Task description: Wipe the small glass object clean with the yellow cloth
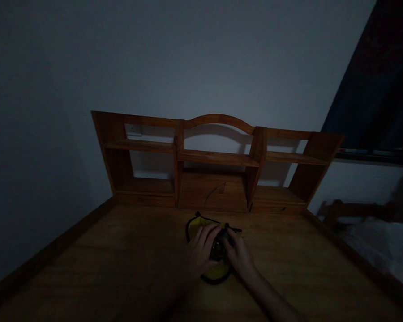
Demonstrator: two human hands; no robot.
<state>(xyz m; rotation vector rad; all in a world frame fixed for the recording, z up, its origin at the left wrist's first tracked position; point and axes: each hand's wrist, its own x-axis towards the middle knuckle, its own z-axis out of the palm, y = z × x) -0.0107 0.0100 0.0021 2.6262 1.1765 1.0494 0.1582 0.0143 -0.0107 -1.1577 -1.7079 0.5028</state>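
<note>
In the dim head view a yellow cloth piece with black edging [218,272], perhaps an opened pouch, lies on the wooden desk. On it is a small dark, glossy object [216,251] whose kind I cannot make out. My left hand [201,246] curves its fingers over the object's left side and top. Against its right side, my right hand [239,251] is closed with thumb and fingers. A thin black strap end [235,230] pokes out past the right fingers. Both hands hide much of the object.
A wooden shelf unit [218,157] with several compartments stands along the desk's back edge. Raised rails border the desktop [127,259] at left and right. Beyond the right rail lies pale bedding [383,246], below a dark curtain [379,89].
</note>
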